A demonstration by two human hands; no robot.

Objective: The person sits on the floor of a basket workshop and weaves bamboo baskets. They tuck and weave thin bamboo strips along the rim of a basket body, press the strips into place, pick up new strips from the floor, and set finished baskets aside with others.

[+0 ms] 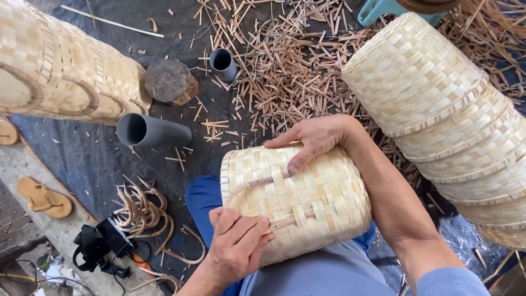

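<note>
A pale woven bamboo basket [323, 197] lies on its side across my lap. A curved rattan handle [253, 185] runs along its wall, with its ends tucked into the weave. My right hand [313, 140] rests on top of the basket, fingers pressing at the handle's upper end. My left hand [236, 241] is closed on the lower part of the basket, pinching at the handle's lower end and the weave there.
A stack of nested baskets [449, 120] leans at the right, another stack [60, 71] at the upper left. Bamboo offcuts [285, 66] litter the dark floor. Two grey pipes [150, 130], a wood block [170, 81], curved handle pieces [139, 211], a sandal [44, 197] and a black tool [101, 246] lie nearby.
</note>
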